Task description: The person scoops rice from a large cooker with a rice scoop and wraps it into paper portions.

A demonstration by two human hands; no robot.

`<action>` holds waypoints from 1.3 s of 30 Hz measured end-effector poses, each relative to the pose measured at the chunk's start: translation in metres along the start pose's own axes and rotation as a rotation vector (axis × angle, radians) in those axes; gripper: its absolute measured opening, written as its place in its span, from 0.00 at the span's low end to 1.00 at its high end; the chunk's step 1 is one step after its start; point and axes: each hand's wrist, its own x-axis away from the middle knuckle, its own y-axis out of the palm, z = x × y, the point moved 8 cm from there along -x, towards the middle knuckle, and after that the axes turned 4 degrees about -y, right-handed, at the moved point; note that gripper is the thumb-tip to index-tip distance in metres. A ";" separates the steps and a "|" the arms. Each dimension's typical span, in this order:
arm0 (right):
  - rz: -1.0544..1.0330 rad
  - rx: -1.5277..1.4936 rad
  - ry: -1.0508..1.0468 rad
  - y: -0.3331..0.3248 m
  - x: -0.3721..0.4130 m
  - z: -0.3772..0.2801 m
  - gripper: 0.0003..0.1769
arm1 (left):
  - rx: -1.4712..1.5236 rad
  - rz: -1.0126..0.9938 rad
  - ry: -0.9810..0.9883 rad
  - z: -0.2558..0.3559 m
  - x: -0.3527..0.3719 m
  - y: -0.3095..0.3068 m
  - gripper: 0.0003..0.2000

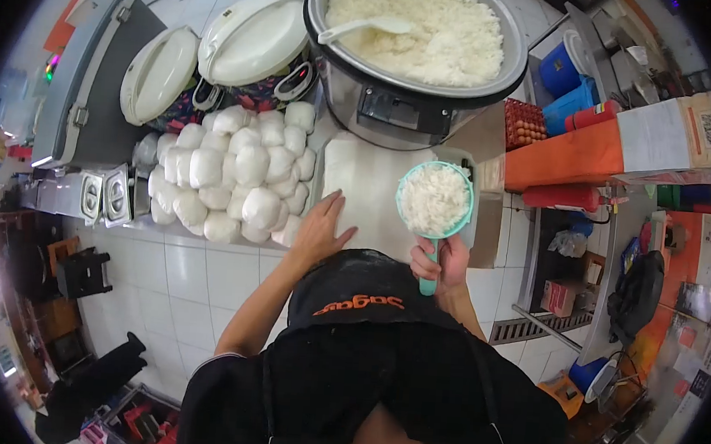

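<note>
My right hand [443, 265] is wrapped round the handle of a teal scoop [428, 278]. White cooked rice [435, 199] fills its round bowl, level with the rim or heaped. The scoop is over the right part of a pale stack of wrapping paper [371, 174] on the worktop. Fingers apart, my left hand [322, 229] rests at the paper's left edge, close to a pile of white wrapped bundles [235, 168]. Beyond the paper stands a large rice cooker [404, 114], full of rice, with a white rice paddle [365, 29] lying in it.
Two white-lidded containers [253, 37] and a grey cooler box [93, 80] stand at the back left. At right are a tray of eggs [525, 125], an orange-covered ledge [562, 154] and a red fire extinguisher [559, 196]. Metal pan lids [117, 195] sit at the left end.
</note>
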 end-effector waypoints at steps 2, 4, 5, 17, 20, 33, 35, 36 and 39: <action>0.038 0.083 -0.054 -0.001 0.000 0.003 0.25 | -0.300 -0.047 -0.002 -0.005 0.017 0.020 0.42; 0.123 0.628 -0.464 0.032 0.002 -0.024 0.28 | -0.284 -0.196 -0.088 -0.023 0.020 0.036 0.55; 0.137 0.629 -0.458 0.030 -0.001 -0.018 0.28 | -0.306 -0.184 -0.083 -0.019 0.019 0.034 0.56; 0.050 2.492 -0.425 -0.057 -0.030 0.024 0.31 | -0.339 -0.130 -0.114 -0.022 0.027 0.034 0.55; -0.011 1.852 -1.176 0.002 -0.007 -0.012 0.31 | -0.264 -0.136 -0.034 -0.014 0.034 0.030 0.45; -0.029 2.013 -1.809 0.236 -0.030 -0.091 0.22 | 0.153 -0.315 -0.033 -0.014 0.048 0.029 0.08; -0.293 1.932 -1.670 0.200 -0.020 -0.062 0.14 | 0.189 -0.261 -0.054 -0.010 0.047 0.021 0.07; -0.366 1.891 -1.414 0.170 -0.017 -0.041 0.12 | 0.213 -0.213 -0.063 -0.009 0.046 0.015 0.07; -0.359 2.090 -0.720 0.060 -0.032 -0.002 0.14 | 0.201 -0.048 0.015 -0.002 0.040 -0.001 0.06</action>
